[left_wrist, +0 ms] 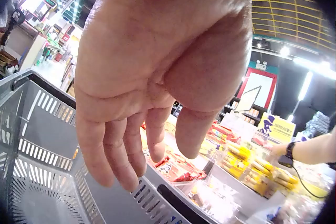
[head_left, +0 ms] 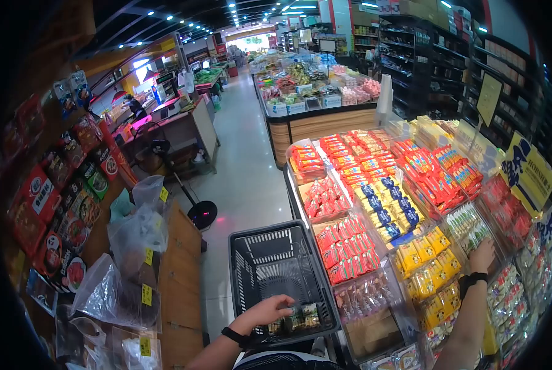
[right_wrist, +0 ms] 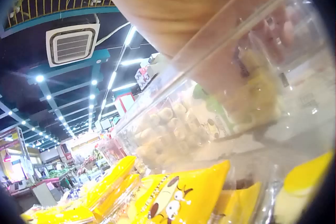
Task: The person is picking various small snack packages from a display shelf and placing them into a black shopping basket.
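My left hand (head_left: 276, 310) hangs over the near end of a dark grey shopping basket (head_left: 240, 262), its fingers relaxed and holding nothing. Beside its fingertips, a few dark-and-clear snack packets (head_left: 305, 317) lie in the basket. In the left wrist view, the palm and loosely bent fingers are bare. My right hand (head_left: 482, 256) reaches into a clear bin of white-and-green packets (head_left: 467, 227). The right wrist view has this hand behind a clear plastic divider (right_wrist: 210, 45), fingers down among the packets. Blur and the plastic hide the fingertips, so I cannot tell whether they grip a packet.
Yellow packets (head_left: 424, 253) fill the bin left of my right hand, with red packets (head_left: 350, 246) nearer the basket. A yellow sign (head_left: 529, 176) stands at the right. Plastic bags (head_left: 137, 231) hang along the left wooden cabinet (head_left: 183, 277). A fan (head_left: 202, 213) stands in the aisle.
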`<state>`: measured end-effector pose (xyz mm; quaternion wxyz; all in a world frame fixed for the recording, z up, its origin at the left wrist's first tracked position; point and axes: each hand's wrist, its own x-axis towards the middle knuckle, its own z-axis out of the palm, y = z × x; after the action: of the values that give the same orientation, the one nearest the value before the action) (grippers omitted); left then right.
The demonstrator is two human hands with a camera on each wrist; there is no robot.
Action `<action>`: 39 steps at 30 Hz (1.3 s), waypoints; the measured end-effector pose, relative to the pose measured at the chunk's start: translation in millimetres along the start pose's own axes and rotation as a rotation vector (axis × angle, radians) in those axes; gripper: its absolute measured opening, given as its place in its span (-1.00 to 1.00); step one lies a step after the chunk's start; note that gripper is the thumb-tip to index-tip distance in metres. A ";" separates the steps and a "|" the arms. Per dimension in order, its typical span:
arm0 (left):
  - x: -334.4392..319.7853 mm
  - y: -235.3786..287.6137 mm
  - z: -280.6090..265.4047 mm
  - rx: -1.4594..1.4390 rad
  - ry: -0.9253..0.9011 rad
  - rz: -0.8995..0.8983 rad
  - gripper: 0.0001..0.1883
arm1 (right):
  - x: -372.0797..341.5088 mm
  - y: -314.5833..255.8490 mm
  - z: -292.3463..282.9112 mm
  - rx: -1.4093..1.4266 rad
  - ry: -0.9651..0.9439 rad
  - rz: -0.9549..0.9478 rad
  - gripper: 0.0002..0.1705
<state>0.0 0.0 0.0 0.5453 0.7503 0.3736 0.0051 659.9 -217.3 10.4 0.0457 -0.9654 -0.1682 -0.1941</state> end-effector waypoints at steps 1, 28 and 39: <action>-1.4 5.2 1.3 -0.040 -0.003 -0.045 -0.57 | 0.8 2.0 -3.2 0.050 -0.030 -0.019 -0.38; 4.3 68.1 56.2 -0.772 0.024 0.203 -0.54 | -369.2 -208.6 -163.1 1.601 -1.259 -0.248 -0.65; 7.8 -32.5 -10.2 -1.331 0.092 -0.027 -0.63 | -370.4 -190.9 -144.9 1.529 -1.337 -0.280 -0.61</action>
<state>-16.6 16.8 -25.8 0.8755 0.2480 0.3232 0.2599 220.9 -174.0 3.6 0.5226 -0.5604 -0.3492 0.5394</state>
